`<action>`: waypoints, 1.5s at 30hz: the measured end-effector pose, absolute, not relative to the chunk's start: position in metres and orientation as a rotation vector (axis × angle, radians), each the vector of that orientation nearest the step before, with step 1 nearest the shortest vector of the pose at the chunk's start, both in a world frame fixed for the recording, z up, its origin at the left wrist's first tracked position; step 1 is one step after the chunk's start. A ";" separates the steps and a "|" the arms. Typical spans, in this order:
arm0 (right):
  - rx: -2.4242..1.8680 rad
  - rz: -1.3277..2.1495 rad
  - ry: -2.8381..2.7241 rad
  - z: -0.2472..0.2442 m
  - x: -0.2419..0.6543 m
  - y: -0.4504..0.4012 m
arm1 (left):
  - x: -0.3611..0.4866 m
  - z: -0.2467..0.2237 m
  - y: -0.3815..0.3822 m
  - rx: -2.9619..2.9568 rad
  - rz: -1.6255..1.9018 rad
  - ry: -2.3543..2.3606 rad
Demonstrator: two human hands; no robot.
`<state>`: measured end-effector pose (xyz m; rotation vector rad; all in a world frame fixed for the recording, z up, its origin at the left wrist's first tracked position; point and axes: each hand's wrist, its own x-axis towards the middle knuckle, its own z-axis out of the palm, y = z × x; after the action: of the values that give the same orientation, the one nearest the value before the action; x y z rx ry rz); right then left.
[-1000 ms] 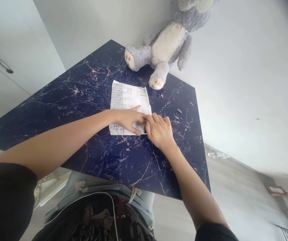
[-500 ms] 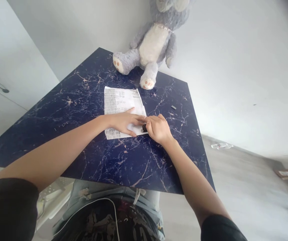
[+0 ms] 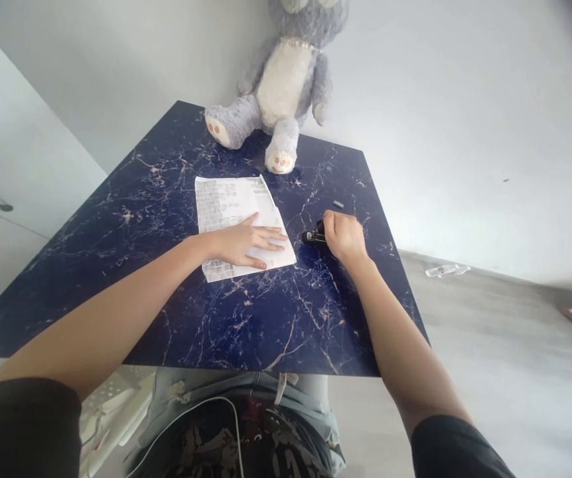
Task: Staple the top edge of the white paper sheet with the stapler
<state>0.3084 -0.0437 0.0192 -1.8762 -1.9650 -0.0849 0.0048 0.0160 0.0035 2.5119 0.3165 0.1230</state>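
White printed paper (image 3: 233,199) lies on the dark blue marbled table (image 3: 246,325). My left hand (image 3: 249,243) rests flat on its lower part, palm down, fingers spread. To the right of the paper, my right hand (image 3: 344,236) is closed around a small black stapler (image 3: 314,236), whose front end sticks out to the left, toward the paper. The rest of the stapler is hidden by my fingers. A gap of bare table separates the stapler from the paper's right edge.
A small grey-green bar (image 3: 338,205) lies just beyond my right hand. At the back edge sits a large grey plush bear (image 3: 281,86). A clear plastic bottle (image 3: 447,270) is on the floor at the right.
My right hand has moved right with the stapler, off the paper's edge and away from my left hand. My left hand still lies on the paper. The view has shifted slightly.
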 end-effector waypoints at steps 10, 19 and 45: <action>-2.001 -0.266 -1.690 0.009 0.318 -0.032 | 0.015 0.006 0.000 2.513 0.036 0.206; -1.987 -0.165 -1.643 0.015 0.323 -0.034 | 0.034 0.019 -0.038 2.524 -0.032 -0.011; -1.844 0.251 -2.013 0.030 0.218 -0.071 | -0.005 0.011 0.018 1.900 1.332 1.255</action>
<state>0.2180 -0.0715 0.0295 -1.8439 -2.0126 0.2510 -0.0053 0.0175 0.0107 1.8997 1.2545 1.3321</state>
